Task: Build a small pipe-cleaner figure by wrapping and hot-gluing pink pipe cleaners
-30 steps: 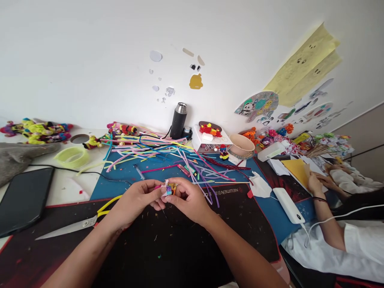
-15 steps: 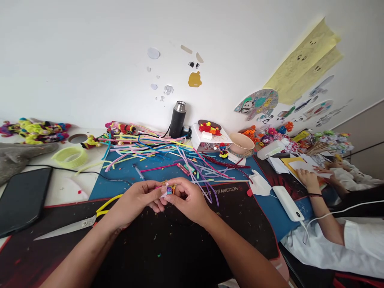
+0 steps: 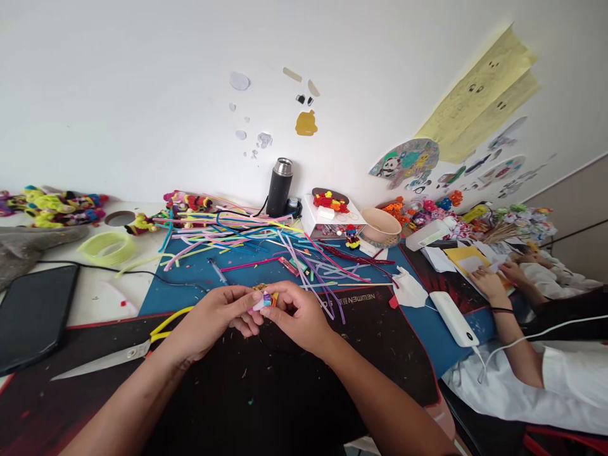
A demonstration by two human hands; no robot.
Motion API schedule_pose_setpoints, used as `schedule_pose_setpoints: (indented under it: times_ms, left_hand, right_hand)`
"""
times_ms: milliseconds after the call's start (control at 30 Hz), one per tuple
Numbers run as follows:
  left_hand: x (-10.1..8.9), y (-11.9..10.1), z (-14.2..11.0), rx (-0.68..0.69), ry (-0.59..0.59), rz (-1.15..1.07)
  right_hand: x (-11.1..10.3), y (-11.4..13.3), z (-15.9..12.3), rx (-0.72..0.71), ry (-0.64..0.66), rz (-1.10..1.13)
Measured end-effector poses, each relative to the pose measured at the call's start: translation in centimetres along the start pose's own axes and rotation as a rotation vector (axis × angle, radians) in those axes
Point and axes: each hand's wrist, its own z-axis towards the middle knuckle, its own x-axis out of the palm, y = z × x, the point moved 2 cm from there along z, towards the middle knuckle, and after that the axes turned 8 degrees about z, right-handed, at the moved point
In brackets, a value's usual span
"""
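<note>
My left hand [image 3: 213,318] and my right hand [image 3: 298,316] meet over the dark desk mat [image 3: 266,386], fingers pinched together on a small multicoloured pipe-cleaner piece [image 3: 266,297] held between them. The piece shows pink, purple and orange bits; most of it is hidden by my fingertips. A heap of coloured pipe cleaners [image 3: 247,237] lies just beyond my hands on the blue mat [image 3: 190,278]. Scissors with yellow handles [image 3: 123,350] lie to the left of my left wrist.
A dark tablet [image 3: 33,316] lies at the far left. A black flask [image 3: 280,188], a white box [image 3: 332,221] and a bowl [image 3: 382,228] stand by the wall. A white power bank [image 3: 455,318] lies right. Another person's hands [image 3: 494,282] handle paper at the right.
My hands have stayed pinched on the small piece, turning it slightly. The other person's hands have shifted over the paper at the right. The view has drifted a little.
</note>
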Motion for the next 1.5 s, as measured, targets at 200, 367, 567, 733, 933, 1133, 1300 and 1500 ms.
schedule_pose_setpoints:
  times_ms: [200,367,567,733,933,1133,1300,1500]
  left_hand:
    - [0.1,0.3,0.0,-0.044,0.009,-0.081]
    - [0.2,0.4,0.2,-0.073,0.017,-0.117]
    - [0.1,0.5,0.2,-0.053,0.027,-0.156]
    - [0.1,0.5,0.1,-0.052,0.021,-0.146]
    - [0.1,0.5,0.1,-0.065,0.012,-0.116]
    - [0.1,0.6,0.2,-0.079,0.014,-0.095]
    - [0.2,0.5,0.3,-0.087,0.03,-0.08]
    - [0.2,0.5,0.3,-0.084,0.038,-0.062]
  right_hand:
    - [-0.1,-0.4,-0.1,-0.034,-0.016,-0.064]
    - [-0.1,-0.8,-0.2,-0.057,-0.015,-0.158]
    - [0.0,-0.8,-0.3,-0.133,-0.005,-0.283]
    - [0.0,-0.7,-0.2,-0.138,0.015,-0.371]
    - [0.1,-1.1,-0.4,-0.155,0.011,-0.397]
    - [0.2,-1.2,-0.6,-0.146,0.009,-0.381]
    - [0.2,-1.2,-0.6,-0.124,0.004,-0.371]
    - [0.3,-1.1,-0.7,-0.129,-0.001,-0.33]
